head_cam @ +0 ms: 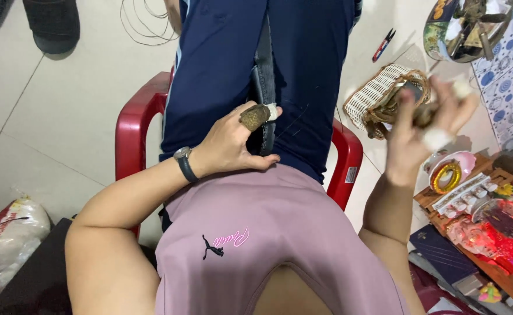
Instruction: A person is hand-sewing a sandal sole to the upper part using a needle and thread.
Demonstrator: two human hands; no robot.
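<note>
I sit on a red plastic chair (pixel 129 131) in navy trousers (pixel 221 64) and a pink shirt (pixel 268 233). My left hand (pixel 230 146) rests on my lap, fingers curled onto a grey denim strip (pixel 263 70) that runs between my legs. One of its fingers wears a brown leather thimble (pixel 255 116), and a dark watch (pixel 183 163) sits on the wrist. My right hand (pixel 428 119) is raised at the right and blurred, with white tape on a finger. Something small and brown shows among its fingers, too blurred to tell whether it is held.
A white and brown woven basket (pixel 376 96) lies on the tiled floor right of the chair. Beyond it are a red pen-like tool (pixel 383 45) and a round tin of tools (pixel 466 26). A wooden tray of trinkets (pixel 472 198) stands right; a plastic bag (pixel 9 233) left; sandals (pixel 52 23) far left.
</note>
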